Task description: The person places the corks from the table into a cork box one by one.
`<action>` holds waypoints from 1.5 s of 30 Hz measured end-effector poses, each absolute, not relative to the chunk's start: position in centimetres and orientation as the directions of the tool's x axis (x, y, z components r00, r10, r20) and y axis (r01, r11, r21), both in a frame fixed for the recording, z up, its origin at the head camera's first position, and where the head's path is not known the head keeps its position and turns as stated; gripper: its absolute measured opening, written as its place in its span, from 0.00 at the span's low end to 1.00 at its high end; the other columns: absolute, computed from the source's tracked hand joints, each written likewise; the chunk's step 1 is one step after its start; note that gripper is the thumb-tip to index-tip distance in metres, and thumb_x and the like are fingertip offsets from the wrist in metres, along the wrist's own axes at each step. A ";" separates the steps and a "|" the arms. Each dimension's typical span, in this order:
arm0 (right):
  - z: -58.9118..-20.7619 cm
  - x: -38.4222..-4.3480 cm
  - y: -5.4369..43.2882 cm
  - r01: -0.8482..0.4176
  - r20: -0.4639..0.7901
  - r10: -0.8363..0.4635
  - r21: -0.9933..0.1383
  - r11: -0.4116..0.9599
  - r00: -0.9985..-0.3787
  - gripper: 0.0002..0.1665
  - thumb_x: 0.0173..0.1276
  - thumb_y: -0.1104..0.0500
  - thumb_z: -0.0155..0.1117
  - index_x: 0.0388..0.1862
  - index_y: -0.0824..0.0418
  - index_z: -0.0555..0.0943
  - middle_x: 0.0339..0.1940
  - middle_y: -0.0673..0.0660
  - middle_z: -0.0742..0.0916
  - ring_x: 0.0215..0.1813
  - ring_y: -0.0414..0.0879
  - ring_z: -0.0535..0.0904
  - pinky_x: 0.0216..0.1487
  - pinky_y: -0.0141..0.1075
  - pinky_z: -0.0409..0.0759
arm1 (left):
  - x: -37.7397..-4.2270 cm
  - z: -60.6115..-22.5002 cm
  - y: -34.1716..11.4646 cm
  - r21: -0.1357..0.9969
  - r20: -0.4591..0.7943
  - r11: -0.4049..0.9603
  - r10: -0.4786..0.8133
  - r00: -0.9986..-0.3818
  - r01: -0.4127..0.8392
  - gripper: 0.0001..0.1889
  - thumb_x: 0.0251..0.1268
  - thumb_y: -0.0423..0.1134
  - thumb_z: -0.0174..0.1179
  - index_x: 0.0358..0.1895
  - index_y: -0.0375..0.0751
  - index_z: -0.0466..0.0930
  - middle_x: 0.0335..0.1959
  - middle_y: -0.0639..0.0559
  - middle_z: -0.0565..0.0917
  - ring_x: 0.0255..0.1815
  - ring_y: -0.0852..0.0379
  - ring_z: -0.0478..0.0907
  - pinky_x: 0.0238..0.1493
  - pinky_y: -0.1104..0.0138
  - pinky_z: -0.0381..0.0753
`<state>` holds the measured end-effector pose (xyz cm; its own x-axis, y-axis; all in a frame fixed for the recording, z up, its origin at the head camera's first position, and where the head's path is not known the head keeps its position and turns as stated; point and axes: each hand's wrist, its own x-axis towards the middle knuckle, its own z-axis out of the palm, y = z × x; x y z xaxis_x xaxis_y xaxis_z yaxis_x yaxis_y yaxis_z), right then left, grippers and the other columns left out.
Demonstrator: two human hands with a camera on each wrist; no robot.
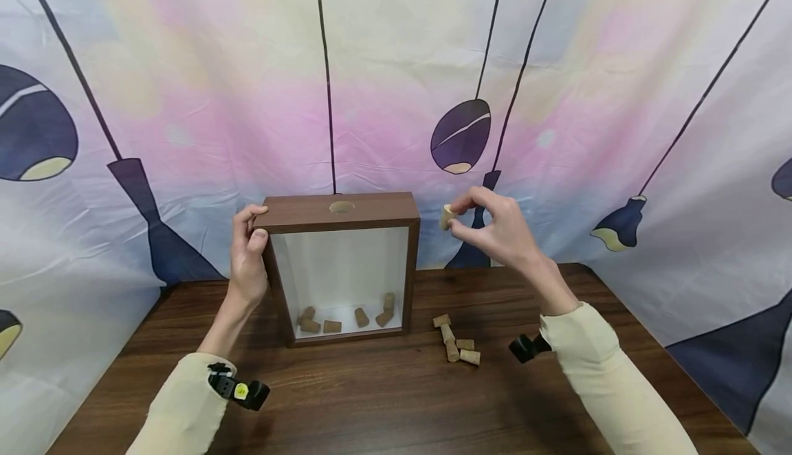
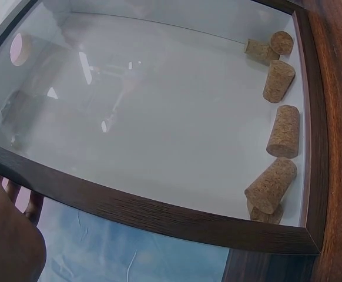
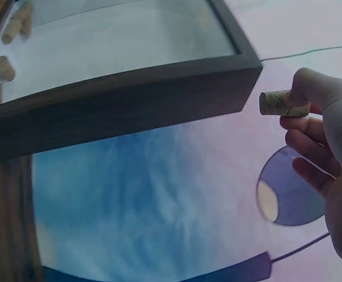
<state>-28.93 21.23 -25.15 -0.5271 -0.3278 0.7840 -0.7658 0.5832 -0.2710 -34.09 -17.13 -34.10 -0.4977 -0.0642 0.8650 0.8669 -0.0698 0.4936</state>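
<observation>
A brown wooden box frame point(image 1: 339, 213) with a clear front stands upright on the table; a round hole point(image 1: 342, 207) is in its top. Several corks point(image 1: 332, 326) lie along its bottom inside, seen larger as corks point(image 2: 284, 131) in the left wrist view. My left hand point(image 1: 249, 256) grips the box's upper left corner, thumb at the front. Just right of the box's top, my right hand point(image 1: 495, 225) pinches a cork point(image 1: 446, 217) between thumb and forefinger. In the right wrist view this cork point(image 3: 275, 103) is apart from the box's edge.
Several loose corks point(image 1: 452, 349) lie in a small cluster on the dark wooden table point(image 1: 371, 400), to the right of the box. Behind the table hangs a printed cloth point(image 1: 383, 97) with lamp drawings, which also runs along both sides.
</observation>
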 end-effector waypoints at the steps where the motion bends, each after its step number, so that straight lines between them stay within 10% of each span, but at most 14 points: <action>1: -24.8 -28.9 21.1 -0.766 0.786 -0.329 -0.265 0.585 -0.523 0.09 0.58 0.67 0.72 0.37 0.57 0.84 0.36 0.52 0.88 0.41 0.45 0.84 0.46 0.30 0.77 | -34.1 -34.1 -17.1 0.494 0.865 -0.070 -0.065 -0.498 0.867 0.21 0.75 0.37 0.41 0.63 0.28 0.64 0.46 0.59 0.64 0.45 0.61 0.58 0.44 0.68 0.48; 28: -19.7 -30.3 13.0 -0.883 0.765 -0.498 -0.191 0.429 -0.408 0.05 0.61 0.64 0.69 0.37 0.60 0.84 0.38 0.52 0.88 0.42 0.43 0.81 0.50 0.35 0.78 | -34.2 -34.0 -17.0 0.484 0.870 -0.066 -0.070 -0.488 0.873 0.21 0.76 0.38 0.42 0.63 0.26 0.64 0.46 0.58 0.64 0.41 0.61 0.57 0.44 0.68 0.49; 45: -20.1 -31.4 8.9 -0.825 0.652 -0.545 -0.239 0.512 -0.527 0.04 0.63 0.62 0.67 0.37 0.57 0.82 0.40 0.51 0.88 0.42 0.41 0.80 0.51 0.35 0.79 | -34.1 -34.1 -17.1 0.480 0.873 -0.072 -0.061 -0.484 0.875 0.21 0.77 0.41 0.43 0.63 0.29 0.65 0.42 0.58 0.62 0.29 0.60 0.50 0.39 0.68 0.49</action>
